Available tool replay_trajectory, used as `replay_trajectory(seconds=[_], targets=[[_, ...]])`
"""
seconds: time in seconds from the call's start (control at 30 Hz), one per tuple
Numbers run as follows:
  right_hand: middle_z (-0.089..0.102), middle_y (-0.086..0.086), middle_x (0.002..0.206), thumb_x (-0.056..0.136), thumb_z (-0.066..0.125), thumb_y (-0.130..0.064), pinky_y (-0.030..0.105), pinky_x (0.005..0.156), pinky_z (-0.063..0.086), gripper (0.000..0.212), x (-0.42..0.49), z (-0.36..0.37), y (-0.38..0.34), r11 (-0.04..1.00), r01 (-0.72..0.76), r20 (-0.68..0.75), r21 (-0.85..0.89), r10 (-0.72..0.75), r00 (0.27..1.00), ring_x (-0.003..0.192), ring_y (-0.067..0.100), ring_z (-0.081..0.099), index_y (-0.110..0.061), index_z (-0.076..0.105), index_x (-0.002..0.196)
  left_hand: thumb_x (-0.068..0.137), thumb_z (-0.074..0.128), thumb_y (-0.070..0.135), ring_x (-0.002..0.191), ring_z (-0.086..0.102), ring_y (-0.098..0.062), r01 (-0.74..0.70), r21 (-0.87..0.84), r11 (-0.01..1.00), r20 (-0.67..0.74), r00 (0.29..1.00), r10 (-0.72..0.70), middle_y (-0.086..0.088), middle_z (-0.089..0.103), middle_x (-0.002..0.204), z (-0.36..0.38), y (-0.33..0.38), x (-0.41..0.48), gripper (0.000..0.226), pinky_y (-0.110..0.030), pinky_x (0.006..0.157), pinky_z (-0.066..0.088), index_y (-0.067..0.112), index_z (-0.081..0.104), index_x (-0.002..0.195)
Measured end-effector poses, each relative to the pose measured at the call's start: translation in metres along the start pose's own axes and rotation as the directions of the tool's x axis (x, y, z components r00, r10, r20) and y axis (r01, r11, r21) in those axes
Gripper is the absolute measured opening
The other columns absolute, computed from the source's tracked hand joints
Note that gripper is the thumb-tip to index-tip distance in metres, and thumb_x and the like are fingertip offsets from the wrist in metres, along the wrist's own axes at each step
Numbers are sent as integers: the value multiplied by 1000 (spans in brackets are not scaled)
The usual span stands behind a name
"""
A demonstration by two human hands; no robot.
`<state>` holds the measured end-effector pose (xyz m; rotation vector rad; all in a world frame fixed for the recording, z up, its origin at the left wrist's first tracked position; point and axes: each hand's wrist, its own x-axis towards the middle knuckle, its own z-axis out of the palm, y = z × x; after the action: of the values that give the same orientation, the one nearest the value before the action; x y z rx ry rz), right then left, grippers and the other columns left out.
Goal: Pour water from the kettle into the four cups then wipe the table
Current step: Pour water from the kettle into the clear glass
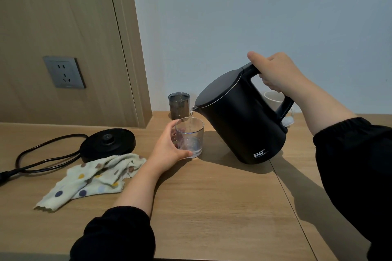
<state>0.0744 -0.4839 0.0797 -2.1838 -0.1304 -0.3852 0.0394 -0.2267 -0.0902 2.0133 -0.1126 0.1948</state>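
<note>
Our left sleeve (114, 235) and right sleeve (356, 165), both black, frame the bottom of the view over a pale wooden counter (212, 207), which a thin seam (292, 201) crosses on the right. At far left a black cord (42, 154) loops across the counter to the round kettle base (108, 142), and a spotted cloth (91, 178) lies crumpled just in front of it. Above them a wood panel (53, 17) carries a grey socket (64, 72); beside it the wall (254, 6) is plain pale blue-grey. Our left hand (167, 150) curls its fingers round a clear glass (191, 137) standing on the counter. A smoky glass (178, 105) stands behind it, near the wall. The black kettle (239, 118), tilted left, has its spout over the clear glass, and a thin stream of water (191, 119) falls in. Our right hand (273, 72) wraps its fingers round the kettle's handle, thumb on top. A white cup (273, 96) shows behind the handle.
</note>
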Motion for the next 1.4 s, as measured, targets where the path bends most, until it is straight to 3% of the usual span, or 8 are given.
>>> replay_trajectory(seconds=[0.13, 0.47, 0.63, 0.83, 1.0, 1.4], targets=[[24, 2, 55, 72, 48, -64, 30, 52, 19, 51, 0, 0, 0, 1000, -1, 2, -4, 1, 1000, 48, 19, 18, -24, 19, 59, 63, 85, 6, 116, 42, -5, -5, -8, 1000, 3, 1000, 5, 6, 48, 135, 0, -1, 1, 94, -22, 92, 40, 31, 34, 138], [26, 3, 59, 75, 48, -63, 31, 53, 21, 50, 0, 0, 0, 1000, -5, -4, -24, 5, 1000, 47, 20, 20, -23, 20, 62, 62, 86, 7, 121, 46, -12, -6, -3, 1000, -7, 1000, 6, 6, 50, 134, 0, -1, 0, 93, -32, 101, 43, 32, 35, 136], [26, 4, 58, 77, 48, -62, 31, 53, 22, 51, 1, 2, 0, 999, -6, -14, -32, 5, 1000, 46, 20, 20, -23, 21, 61, 62, 85, 5, 115, 45, -7, -11, -4, 1000, -11, 1000, 11, 12, 49, 124, 0, 0, -1, 92, -23, 93, 40, 32, 36, 135], [30, 4, 58, 80, 49, -62, 31, 53, 23, 52, 2, 3, -1, 999, 0, -21, -37, 0, 1000, 47, 20, 22, -23, 22, 60, 63, 85, 4, 117, 44, -7, -8, -16, 1000, -9, 1000, 8, 10, 49, 128, 1, 1, -1, 92, -23, 94, 40, 32, 36, 135], [28, 1, 53, 83, 49, -61, 30, 52, 23, 52, 3, 3, -1, 999, 7, -20, -49, -8, 1000, 43, 19, 21, -22, 23, 60, 63, 85, 5, 121, 44, -10, -6, -8, 1000, -12, 1000, 6, 7, 49, 133, 1, 1, -1, 92, -28, 98, 42, 31, 35, 136], [29, 7, 64, 82, 49, -61, 31, 53, 21, 51, 1, 3, -2, 999, 2, -18, -46, -3, 1000, 46, 19, 20, -24, 21, 62, 62, 86, 6, 126, 45, -16, -4, -6, 1000, -17, 1000, 4, 4, 50, 135, 1, -2, 0, 92, -39, 104, 43, 35, 36, 134]])
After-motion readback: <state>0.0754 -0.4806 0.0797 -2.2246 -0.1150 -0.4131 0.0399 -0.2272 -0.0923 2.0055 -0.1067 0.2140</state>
